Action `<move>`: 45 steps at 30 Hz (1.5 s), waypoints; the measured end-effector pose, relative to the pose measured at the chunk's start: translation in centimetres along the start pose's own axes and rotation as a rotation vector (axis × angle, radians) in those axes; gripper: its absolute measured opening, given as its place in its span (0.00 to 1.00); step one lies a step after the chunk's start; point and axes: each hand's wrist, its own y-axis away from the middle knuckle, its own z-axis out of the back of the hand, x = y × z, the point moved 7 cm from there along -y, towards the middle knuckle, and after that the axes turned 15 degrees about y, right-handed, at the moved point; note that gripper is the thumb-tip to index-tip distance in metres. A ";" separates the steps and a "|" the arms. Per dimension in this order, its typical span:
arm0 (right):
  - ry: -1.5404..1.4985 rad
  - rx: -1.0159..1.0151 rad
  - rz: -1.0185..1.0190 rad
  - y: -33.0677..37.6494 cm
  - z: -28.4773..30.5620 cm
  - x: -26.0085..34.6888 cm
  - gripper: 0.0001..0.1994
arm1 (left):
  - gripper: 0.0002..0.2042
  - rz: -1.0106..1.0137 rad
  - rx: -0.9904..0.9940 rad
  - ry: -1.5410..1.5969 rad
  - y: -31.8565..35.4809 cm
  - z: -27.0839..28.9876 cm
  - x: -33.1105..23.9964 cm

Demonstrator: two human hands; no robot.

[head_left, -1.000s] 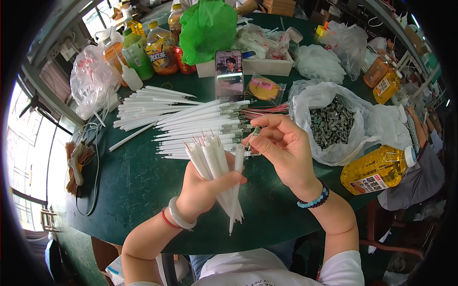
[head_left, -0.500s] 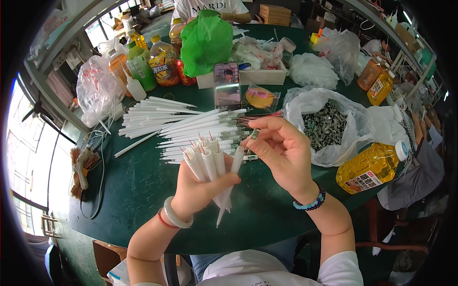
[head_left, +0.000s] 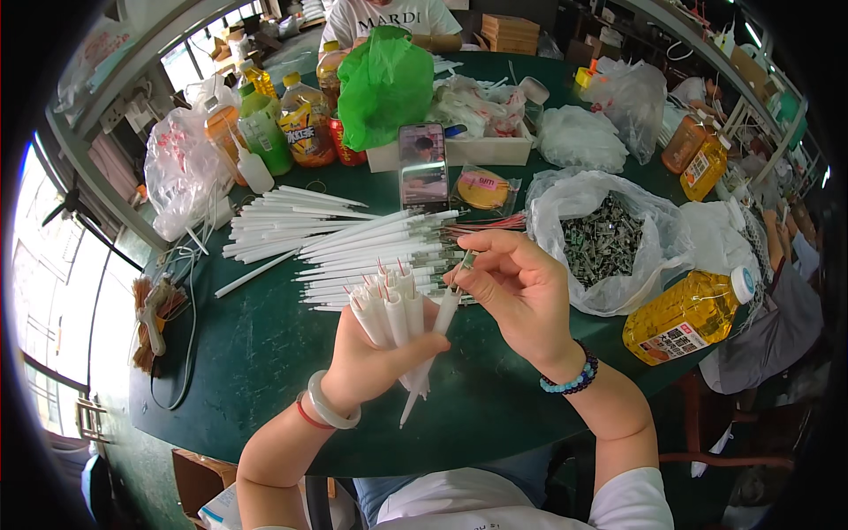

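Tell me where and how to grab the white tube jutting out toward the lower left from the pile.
Pinch the white tube near its lower-left end, probably best from above on the near-left side: it is long and thin, and that end stands apart, while its upper-right end meets the other white tubes.

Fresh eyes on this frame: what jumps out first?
Probably the bright green plastic bag, toward the back of the dark green table. Next, front and centre, the left hand grips a bundle of white tubes with reddish wires at their tops, while the right hand pinches a small part by one tube's upper end. Right of that, a clear plastic bag gapes, full of small dark parts.
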 end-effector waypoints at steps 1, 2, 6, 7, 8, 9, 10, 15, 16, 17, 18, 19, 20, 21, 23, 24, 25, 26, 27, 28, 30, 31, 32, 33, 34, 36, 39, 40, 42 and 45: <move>0.000 0.001 -0.001 0.0 0.0 -0.1 0.13 | 0.11 -0.010 0.009 -0.017 0.0 0.0 -0.1; -0.006 0.002 0.000 0.1 -0.1 -0.1 0.13 | 0.11 -0.010 0.008 -0.017 0.0 0.0 -0.1; 0.068 -0.028 0.073 0.4 -0.2 0.3 0.13 | 0.09 -0.063 -0.012 -0.124 0.2 0.0 -0.6; 0.066 -0.025 0.073 0.3 -0.3 0.3 0.13 | 0.09 -0.088 -0.008 -0.170 0.3 -0.1 -0.8; 0.021 0.002 0.065 0.2 -0.4 0.3 0.13 | 0.09 -0.088 -0.011 -0.171 0.4 0.0 -0.8; -0.025 0.029 0.057 0.2 -0.6 0.3 0.13 | 0.08 -0.112 -0.009 -0.183 0.5 0.1 -0.9; -0.023 0.029 0.056 0.1 -0.4 0.3 0.13 | 0.08 -0.136 -0.003 -0.191 0.5 0.1 -1.0; 0.134 0.052 0.142 0.1 0.1 0.9 0.12 | 0.08 -0.161 -0.017 -0.211 0.4 -0.2 -1.2; 0.132 0.055 0.143 0.1 0.1 1.1 0.12 | 0.08 -0.183 -0.048 -0.220 0.6 -0.1 -1.5; 0.066 0.078 0.075 0.1 0.0 0.9 0.12 | 0.08 -0.184 -0.052 -0.222 0.7 0.0 -1.6; 0.002 0.102 0.008 0.1 -0.2 0.6 0.12 | 0.08 -0.197 -0.037 -0.236 0.7 -0.1 -1.9; 0.006 0.103 0.008 0.0 -0.2 0.4 0.12 | 0.08 -0.211 -0.018 -0.246 0.6 -0.2 -2.0; -0.101 0.066 0.006 -0.2 0.1 0.1 0.12 | 0.08 -0.213 -0.017 -0.242 0.6 -0.1 -2.0; -0.208 0.029 0.004 -0.3 0.3 -0.1 0.12 | 0.08 -0.179 -0.024 -0.227 0.5 0.0 -1.9; -0.209 0.034 0.014 -0.4 0.5 0.0 0.12 | 0.09 -0.150 -0.037 -0.213 0.4 0.1 -1.8; -0.189 0.048 0.002 -0.3 0.6 0.0 0.12 | 0.08 -0.124 -0.074 -0.152 0.4 0.3 -1.6; -0.171 0.060 -0.009 -0.2 0.5 0.0 0.12 | 0.08 -0.097 -0.111 -0.092 0.4 0.6 -1.4; -0.172 0.063 -0.008 -0.1 0.4 0.2 0.12 | 0.08 -0.100 -0.114 -0.092 0.4 0.6 -1.5; -0.154 0.050 -0.051 0.1 0.4 0.1 0.12 | 0.08 -0.103 -0.121 -0.100 0.4 0.6 -1.7; -0.133 0.035 -0.097 0.2 0.4 -0.2 0.12 | 0.08 -0.105 -0.126 -0.105 0.4 0.6 -1.7; -0.136 0.031 -0.091 0.2 0.1 -0.2 0.12 | 0.08 -0.115 -0.115 -0.135 0.4 0.5 -1.8; -0.142 0.027 -0.083 0.2 0.0 -0.1 0.13 | 0.08 -0.126 -0.106 -0.168 0.4 0.4 -1.9; -0.142 0.027 -0.082 0.2 0.0 0.0 0.13 | 0.08 -0.126 -0.106 -0.168 0.4 0.4 -1.8; -0.118 0.031 -0.074 0.2 0.0 0.1 0.13 | 0.08 -0.143 -0.094 -0.182 0.4 0.4 -1.8; -0.094 0.034 -0.066 0.2 0.1 0.1 0.12 | 0.09 -0.158 -0.082 -0.196 0.4 0.3 -1.9; -0.069 0.025 -0.064 0.3 0.1 0.1 0.13 | 0.09 -0.146 -0.078 -0.202 0.4 0.3 -1.8; -0.024 0.004 -0.050 0.2 0.0 0.3 0.12 | 0.09 -0.147 -0.068 -0.208 0.4 0.1 -1.7; 0.000 -0.010 -0.038 0.3 0.1 0.4 0.12 | 0.10 -0.161 -0.060 -0.206 0.4 0.0 -1.7; 0.016 -0.001 -0.035 0.3 0.1 0.4 0.12 | 0.10 -0.156 -0.054 -0.202 0.5 0.0 -1.6; 0.033 0.015 -0.013 0.2 0.0 0.3 0.12 | 0.10 -0.152 -0.051 -0.195 0.5 0.0 -1.4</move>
